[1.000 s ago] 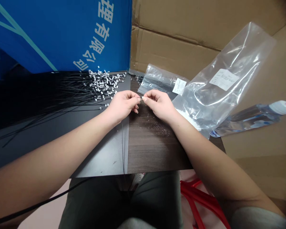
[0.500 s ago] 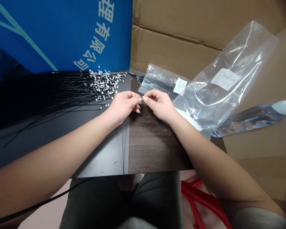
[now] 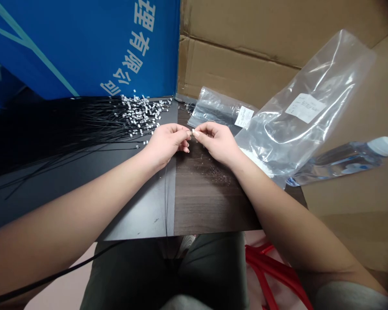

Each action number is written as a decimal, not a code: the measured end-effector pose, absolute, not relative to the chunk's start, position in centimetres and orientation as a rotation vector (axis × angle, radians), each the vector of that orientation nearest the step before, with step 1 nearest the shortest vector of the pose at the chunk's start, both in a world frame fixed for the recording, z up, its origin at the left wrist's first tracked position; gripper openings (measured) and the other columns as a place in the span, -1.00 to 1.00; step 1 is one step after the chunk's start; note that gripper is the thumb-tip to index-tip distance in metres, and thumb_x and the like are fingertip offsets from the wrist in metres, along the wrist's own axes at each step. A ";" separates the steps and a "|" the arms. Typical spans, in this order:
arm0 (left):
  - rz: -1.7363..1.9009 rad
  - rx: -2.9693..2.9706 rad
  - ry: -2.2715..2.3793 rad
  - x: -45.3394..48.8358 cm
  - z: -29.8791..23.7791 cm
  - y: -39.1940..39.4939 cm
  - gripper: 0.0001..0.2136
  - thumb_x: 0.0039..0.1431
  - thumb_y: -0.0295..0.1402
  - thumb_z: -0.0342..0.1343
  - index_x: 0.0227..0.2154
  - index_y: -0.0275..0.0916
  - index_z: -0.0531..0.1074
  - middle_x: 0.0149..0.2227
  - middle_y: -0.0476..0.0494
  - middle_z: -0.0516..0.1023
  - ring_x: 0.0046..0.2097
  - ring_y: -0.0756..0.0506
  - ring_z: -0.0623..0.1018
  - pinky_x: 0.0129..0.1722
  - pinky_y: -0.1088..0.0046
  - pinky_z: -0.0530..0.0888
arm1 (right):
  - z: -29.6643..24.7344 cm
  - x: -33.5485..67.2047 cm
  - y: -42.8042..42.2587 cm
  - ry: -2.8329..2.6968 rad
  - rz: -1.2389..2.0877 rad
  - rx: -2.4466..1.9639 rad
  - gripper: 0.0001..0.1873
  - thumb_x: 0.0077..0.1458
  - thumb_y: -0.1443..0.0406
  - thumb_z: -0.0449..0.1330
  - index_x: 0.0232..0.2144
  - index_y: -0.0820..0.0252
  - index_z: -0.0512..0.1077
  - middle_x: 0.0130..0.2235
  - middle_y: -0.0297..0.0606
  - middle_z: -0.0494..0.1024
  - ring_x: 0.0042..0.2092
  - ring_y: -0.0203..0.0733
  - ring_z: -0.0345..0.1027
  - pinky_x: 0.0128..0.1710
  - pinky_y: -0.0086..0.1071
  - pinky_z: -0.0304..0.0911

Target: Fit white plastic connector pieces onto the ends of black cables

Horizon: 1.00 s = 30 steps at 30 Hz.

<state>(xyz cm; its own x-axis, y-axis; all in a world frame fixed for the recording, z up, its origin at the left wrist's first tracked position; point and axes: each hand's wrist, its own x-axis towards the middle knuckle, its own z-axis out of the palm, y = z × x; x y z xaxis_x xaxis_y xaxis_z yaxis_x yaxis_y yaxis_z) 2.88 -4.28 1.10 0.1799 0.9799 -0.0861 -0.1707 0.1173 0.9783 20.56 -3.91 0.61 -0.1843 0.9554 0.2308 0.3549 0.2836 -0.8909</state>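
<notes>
Over tabletop (image 3: 210, 211), left hand (image 3: 166, 142) pinching wire (image 3: 166, 193), right hand (image 3: 218, 141) — white bit (image 3: 193, 131).

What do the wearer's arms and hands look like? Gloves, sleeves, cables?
Left hand and right hand: both bare, no gloves, rings, watch or markings visible. Forearms uncovered. A grey sleeve shows near the right elbow; no left sleeve in view. A black cable runs by the left forearm.

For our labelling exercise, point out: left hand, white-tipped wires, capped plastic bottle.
Left hand (image 3: 164, 141), head view: back of hand.
White-tipped wires (image 3: 95, 117), head view: dark strands.
Capped plastic bottle (image 3: 341, 160), head view: clear body.
</notes>
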 end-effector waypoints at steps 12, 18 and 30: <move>1.083 1.073 1.002 2.8 1.0 -4.2 -0.91 0.13 -0.56 0.25 -0.46 -0.33 0.50 -0.47 -0.05 0.50 -0.51 0.05 0.46 -0.47 0.48 0.49 | 0.4 20.9 -3.6 -1.655 0.929 -1.199 -0.81 0.17 0.17 0.29 -0.35 0.18 0.53 -0.38 -0.31 0.54 -0.35 -0.25 0.33 -0.26 -0.26 0.27; 1.086 1.112 1.025 2.8 0.9 -4.2 -0.90 0.12 -0.54 0.28 -0.46 -0.31 0.49 -0.49 -0.04 0.50 -0.52 0.06 0.46 -0.47 0.50 0.50 | 0.8 20.6 -3.9 -1.656 0.961 -1.213 -0.84 0.17 0.20 0.28 -0.37 0.17 0.52 -0.41 -0.33 0.53 -0.36 -0.24 0.33 -0.28 -0.27 0.26; 0.991 1.184 0.975 2.6 1.1 -4.7 -0.87 0.27 -0.40 0.28 -0.38 -0.31 0.50 -0.46 -0.06 0.49 -0.51 0.03 0.47 -0.49 0.46 0.53 | 0.7 21.0 -3.9 -1.738 0.808 -1.188 -0.88 0.17 0.23 0.28 -0.35 0.17 0.52 -0.36 -0.31 0.57 -0.35 -0.23 0.34 -0.27 -0.28 0.25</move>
